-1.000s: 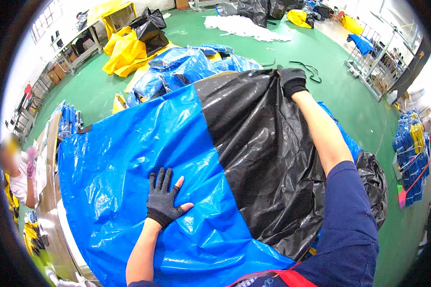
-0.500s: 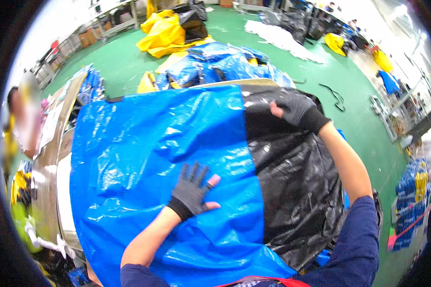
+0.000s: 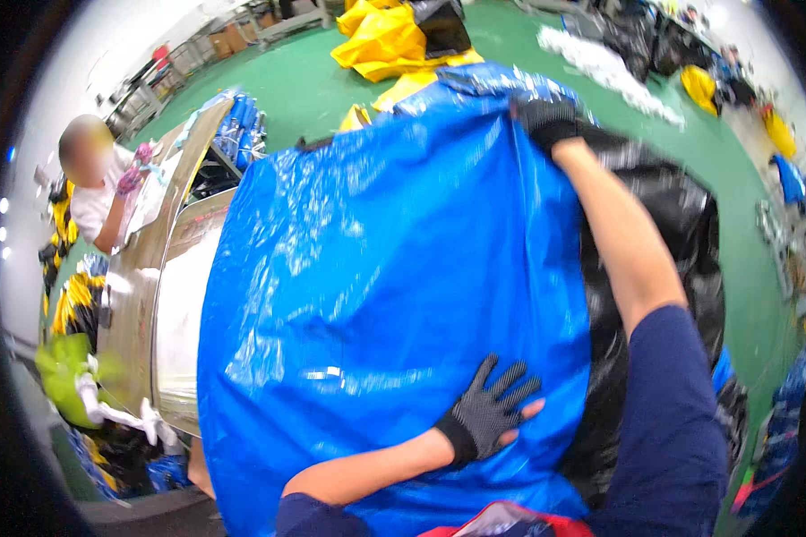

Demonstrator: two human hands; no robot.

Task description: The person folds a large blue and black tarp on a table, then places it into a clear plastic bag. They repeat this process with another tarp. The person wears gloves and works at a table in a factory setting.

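Observation:
A large glossy blue plastic sheet (image 3: pixel 358 295) is spread in front of me, wrinkled across its surface. Along its right side lies black plastic sheeting (image 3: pixel 663 215); I cannot tell whether the two are joined. My left hand (image 3: pixel 493 412), in a dark striped glove with some bare fingertips, lies flat on the blue sheet near its lower right, fingers spread. At the far right corner of the blue sheet, my right hand (image 3: pixel 546 123) is closed on the edge, where folds run down from it. Its fingertips are partly hidden and blurred.
A person (image 3: pixel 94 179) works at the worktable (image 3: pixel 175 286) to the left. Near it, a bright green fan (image 3: pixel 67 380) stands at the lower left. Yellow sheeting (image 3: pixel 385 40) and a white heap (image 3: pixel 609 72) lie on the green floor (image 3: pixel 510 36) beyond.
My right hand has gone from the black sheeting to the blue sheet's far edge, pulling folds into it. My left hand has slid right and nearer to me. The view has shifted left.

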